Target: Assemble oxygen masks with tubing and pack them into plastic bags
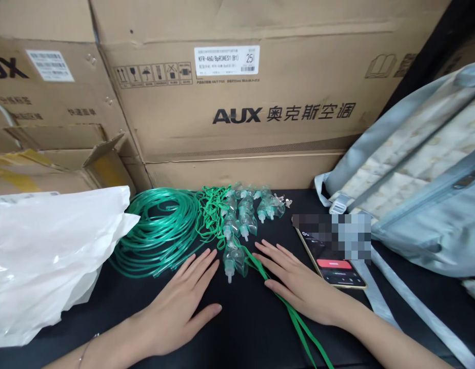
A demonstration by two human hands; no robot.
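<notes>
Your L hand (185, 300) & R hand (293, 279) lie flat, fingers extended, gripping nothing; R overlies green strap (293, 318). Clear mask (236, 255) sits between: prob. light, flexible, slick; hold at stiffer nozzle (229, 269).

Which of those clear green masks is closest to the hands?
The frontmost mask, lying between the left hand and the right hand. The other masks lie farther back, nearer the large cardboard box.

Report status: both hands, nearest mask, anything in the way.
Left hand open, palm down, holding nothing. Right hand open, green straps running beneath. Nearest mask between them, ungripped. Phone close beside right hand.
</notes>
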